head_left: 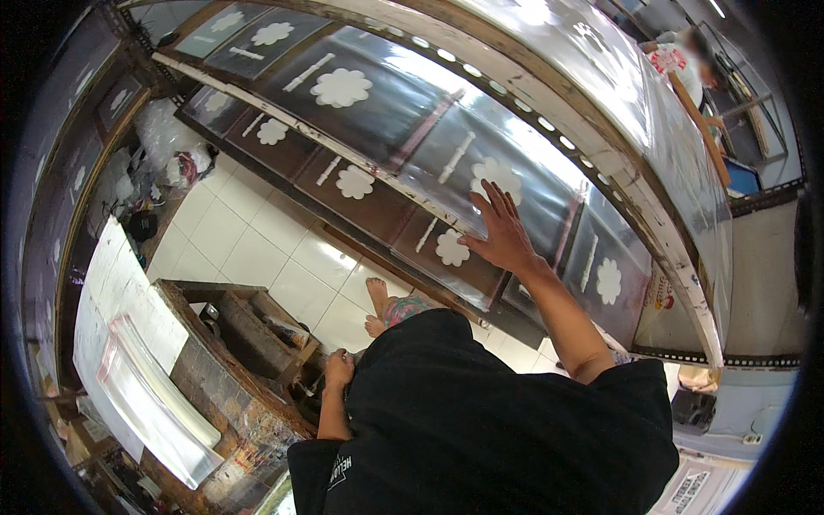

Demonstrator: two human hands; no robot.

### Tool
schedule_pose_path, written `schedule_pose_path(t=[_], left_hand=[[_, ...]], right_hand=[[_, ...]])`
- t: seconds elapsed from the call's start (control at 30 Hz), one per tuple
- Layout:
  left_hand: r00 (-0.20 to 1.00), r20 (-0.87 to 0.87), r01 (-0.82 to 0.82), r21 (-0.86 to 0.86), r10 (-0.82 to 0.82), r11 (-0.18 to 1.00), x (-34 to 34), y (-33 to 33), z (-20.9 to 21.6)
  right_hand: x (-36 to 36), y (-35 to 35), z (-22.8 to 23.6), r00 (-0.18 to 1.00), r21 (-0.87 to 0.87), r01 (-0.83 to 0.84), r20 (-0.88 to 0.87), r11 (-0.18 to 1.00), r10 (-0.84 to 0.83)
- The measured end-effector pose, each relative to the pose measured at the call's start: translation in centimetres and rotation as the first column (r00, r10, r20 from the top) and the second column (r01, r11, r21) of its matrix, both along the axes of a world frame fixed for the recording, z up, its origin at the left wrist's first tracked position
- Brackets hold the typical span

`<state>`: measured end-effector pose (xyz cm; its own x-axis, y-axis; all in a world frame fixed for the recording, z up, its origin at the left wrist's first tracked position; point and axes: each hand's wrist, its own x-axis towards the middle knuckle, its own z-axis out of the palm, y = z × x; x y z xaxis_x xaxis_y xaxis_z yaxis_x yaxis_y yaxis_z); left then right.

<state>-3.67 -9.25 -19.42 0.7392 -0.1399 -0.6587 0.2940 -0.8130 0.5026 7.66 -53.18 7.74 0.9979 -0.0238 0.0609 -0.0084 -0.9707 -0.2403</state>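
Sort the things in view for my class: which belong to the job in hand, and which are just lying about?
Likely in the job:
Clear rectangular plastic sheets with white flower shapes, beneath the spread right hand
Long pale-railed rack bearing them

Apparently lying about:
Crumpled clear-plastic heap
Flat clear-plastic stack on a white board, untouched, role uncertain

Rack shelf, under the right hand — a row of clear sheets, each with a white scalloped shape and bar; similar sheets on the tier below. Bench, left of the left hand — white board, topped by a plastic stack, seemingly clear sleeves. Floor, beyond the left hand: pale tiles, bare feet.
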Motion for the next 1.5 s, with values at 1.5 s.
schedule_pose_path(t=[1.5], left_hand=[[0.398,0.871,-0.864,0.250,0.289,0.436,4.6,8.6,16.7]], right_hand=[[18.7,29.6,-0.5,0.206,0.494,-0.851,0.000,0.179,0.978]])
